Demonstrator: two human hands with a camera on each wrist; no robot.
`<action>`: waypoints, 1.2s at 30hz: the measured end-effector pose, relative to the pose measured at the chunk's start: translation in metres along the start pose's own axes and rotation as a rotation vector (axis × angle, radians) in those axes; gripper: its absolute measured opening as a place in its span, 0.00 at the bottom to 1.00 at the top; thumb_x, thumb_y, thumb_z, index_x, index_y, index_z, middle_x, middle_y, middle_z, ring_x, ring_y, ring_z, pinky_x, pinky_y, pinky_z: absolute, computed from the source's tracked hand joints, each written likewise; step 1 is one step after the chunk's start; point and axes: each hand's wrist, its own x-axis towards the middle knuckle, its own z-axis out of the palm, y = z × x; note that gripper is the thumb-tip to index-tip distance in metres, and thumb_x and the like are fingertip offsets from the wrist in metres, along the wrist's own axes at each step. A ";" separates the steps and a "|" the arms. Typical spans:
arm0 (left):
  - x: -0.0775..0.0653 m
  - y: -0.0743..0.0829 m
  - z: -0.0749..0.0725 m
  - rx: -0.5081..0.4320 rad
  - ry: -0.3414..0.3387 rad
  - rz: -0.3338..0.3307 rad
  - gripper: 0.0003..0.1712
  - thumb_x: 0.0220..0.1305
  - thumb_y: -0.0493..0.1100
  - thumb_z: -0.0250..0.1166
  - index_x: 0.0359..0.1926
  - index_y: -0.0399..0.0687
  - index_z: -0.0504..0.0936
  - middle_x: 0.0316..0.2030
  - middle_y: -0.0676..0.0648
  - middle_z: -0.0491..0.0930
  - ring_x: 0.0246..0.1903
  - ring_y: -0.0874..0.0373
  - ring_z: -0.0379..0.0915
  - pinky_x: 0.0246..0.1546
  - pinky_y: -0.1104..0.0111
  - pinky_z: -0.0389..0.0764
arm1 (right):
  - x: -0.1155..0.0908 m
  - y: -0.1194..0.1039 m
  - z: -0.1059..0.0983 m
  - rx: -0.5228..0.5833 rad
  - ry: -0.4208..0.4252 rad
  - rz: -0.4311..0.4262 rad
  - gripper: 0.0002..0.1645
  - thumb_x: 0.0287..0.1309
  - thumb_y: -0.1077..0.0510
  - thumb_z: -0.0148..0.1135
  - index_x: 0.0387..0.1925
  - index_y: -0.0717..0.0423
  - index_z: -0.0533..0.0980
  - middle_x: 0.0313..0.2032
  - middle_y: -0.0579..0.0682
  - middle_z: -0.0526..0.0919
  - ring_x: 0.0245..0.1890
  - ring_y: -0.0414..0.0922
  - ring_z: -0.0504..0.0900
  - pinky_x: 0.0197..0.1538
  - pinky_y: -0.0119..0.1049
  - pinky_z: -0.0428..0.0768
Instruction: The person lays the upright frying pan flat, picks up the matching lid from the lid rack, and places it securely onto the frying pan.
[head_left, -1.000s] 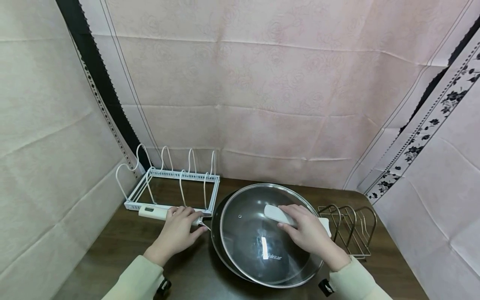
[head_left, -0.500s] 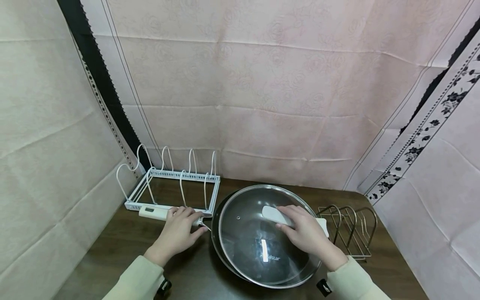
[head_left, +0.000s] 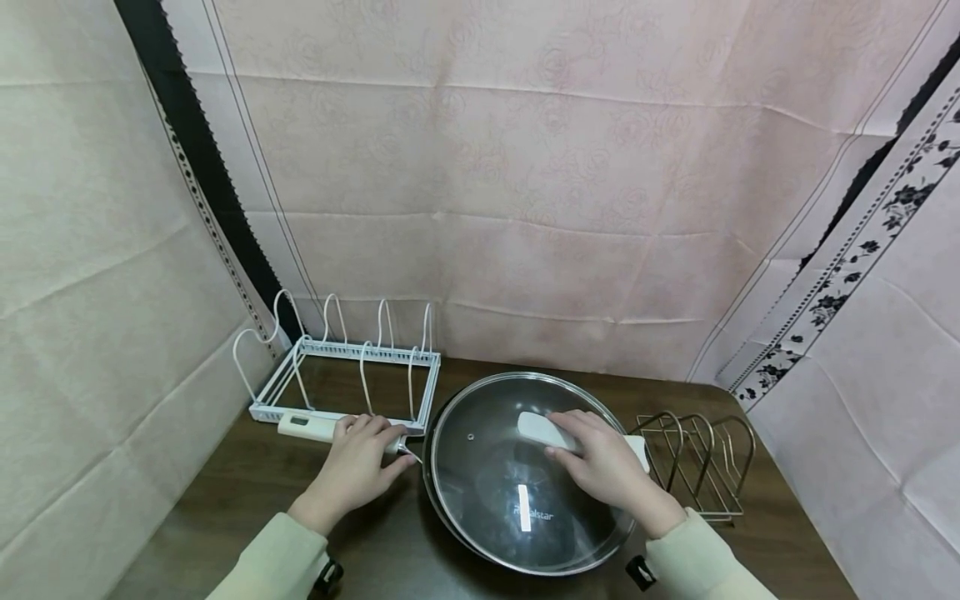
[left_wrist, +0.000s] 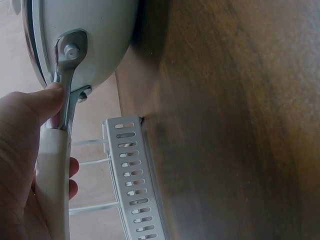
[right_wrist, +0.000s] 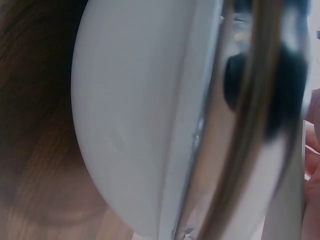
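My wok [head_left: 438, 475] sits at the near middle of the desk [head_left: 247, 492], its cream handle [head_left: 303, 427] running long toward 9 o'clock, where the fingers of my left hand [head_left: 352, 467] clasp it. My right hand [head_left: 603, 471] grips the white lid handle [head_left: 543, 429], which lies from 10 to 4 o'clock on the glass lid [head_left: 495, 492]. Since a second ago the lid has slid toward 9 o'clock and now covers the rim; my right wrist view is a blur of pan wall and rim.

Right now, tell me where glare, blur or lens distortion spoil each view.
Head view: wide-angle bending at the edges, and a bright glare streak on the glass lid. Left wrist view: sharp on the white rack, the left hand is soft. Right wrist view: too close, the pan wall is blurred.
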 end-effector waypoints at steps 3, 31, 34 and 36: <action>0.000 0.000 -0.001 -0.001 -0.005 -0.004 0.27 0.57 0.64 0.66 0.51 0.54 0.83 0.41 0.50 0.77 0.45 0.49 0.70 0.56 0.44 0.53 | 0.002 0.000 0.001 0.004 -0.012 0.015 0.28 0.55 0.48 0.70 0.57 0.51 0.77 0.49 0.41 0.80 0.47 0.39 0.76 0.44 0.41 0.77; 0.000 0.001 -0.001 0.004 0.006 -0.004 0.26 0.57 0.64 0.66 0.51 0.54 0.83 0.41 0.50 0.77 0.46 0.49 0.70 0.56 0.44 0.54 | 0.013 -0.002 0.013 0.031 -0.052 0.051 0.29 0.55 0.46 0.70 0.57 0.50 0.78 0.48 0.41 0.80 0.46 0.40 0.77 0.44 0.41 0.77; 0.001 0.001 0.000 -0.001 0.013 -0.002 0.26 0.57 0.63 0.67 0.50 0.54 0.83 0.40 0.50 0.77 0.45 0.49 0.70 0.56 0.44 0.54 | 0.012 -0.002 0.013 0.042 -0.054 0.052 0.29 0.54 0.47 0.71 0.57 0.51 0.78 0.48 0.41 0.80 0.45 0.40 0.77 0.44 0.41 0.77; 0.001 0.001 0.000 -0.004 0.014 -0.003 0.26 0.57 0.63 0.67 0.50 0.54 0.83 0.40 0.51 0.77 0.45 0.49 0.70 0.56 0.45 0.54 | 0.012 -0.002 0.013 0.044 -0.052 0.050 0.29 0.54 0.47 0.71 0.57 0.51 0.78 0.48 0.41 0.80 0.45 0.40 0.77 0.43 0.41 0.77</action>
